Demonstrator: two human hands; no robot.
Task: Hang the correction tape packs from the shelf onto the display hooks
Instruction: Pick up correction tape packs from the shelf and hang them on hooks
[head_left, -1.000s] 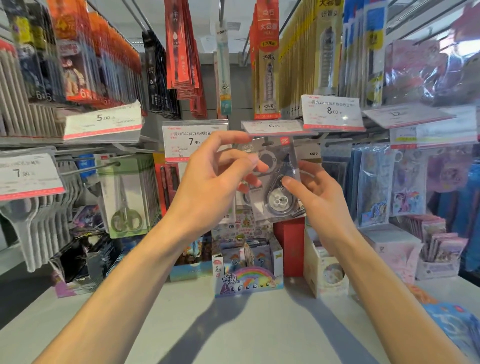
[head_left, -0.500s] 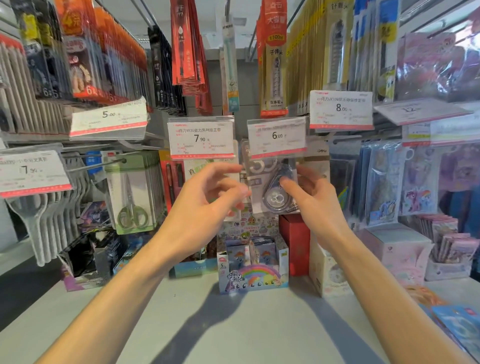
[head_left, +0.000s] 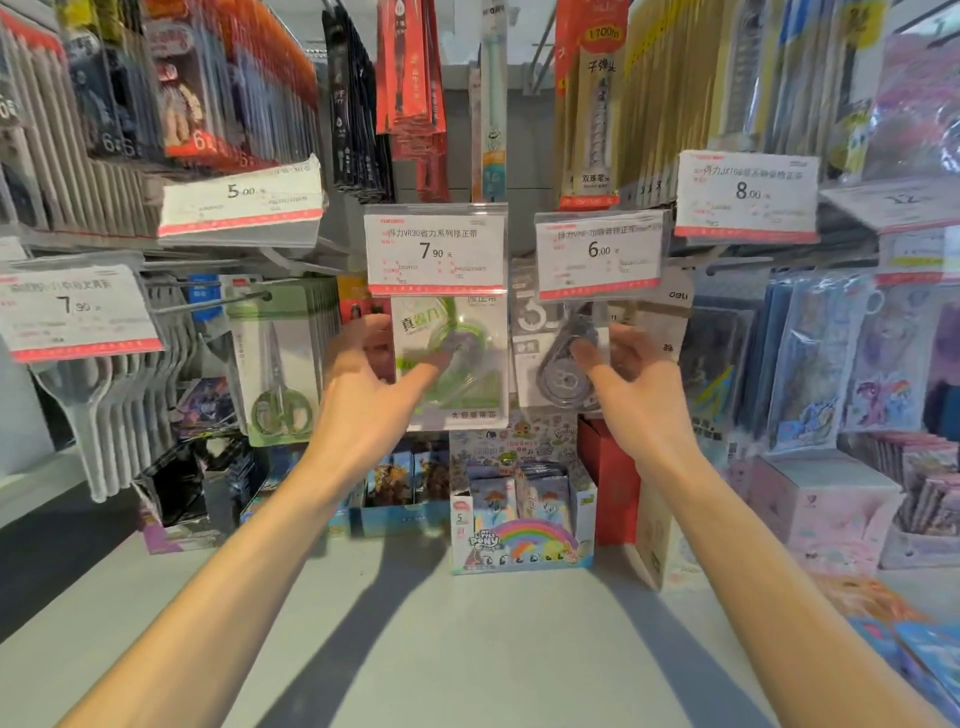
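Closest to me is the bare grey shelf (head_left: 441, 649), both forearms stretched out over it. Further in, at about 12 o'clock, sits a rainbow pony box (head_left: 519, 540) with a red box (head_left: 608, 483) just to its 3 o'clock. Up from there, the left hand (head_left: 363, 410) is loose, fingers spread, thumb in front of a green tape pack (head_left: 452, 358), gripping nothing. The right hand (head_left: 639, 395) is open too, fingertips at the grey correction tape pack (head_left: 556, 364), which hangs under the 6.00 price tag (head_left: 600, 254). Can't tell if it's actually touching. Scissors (head_left: 280, 364) hang over at 9 o'clock.
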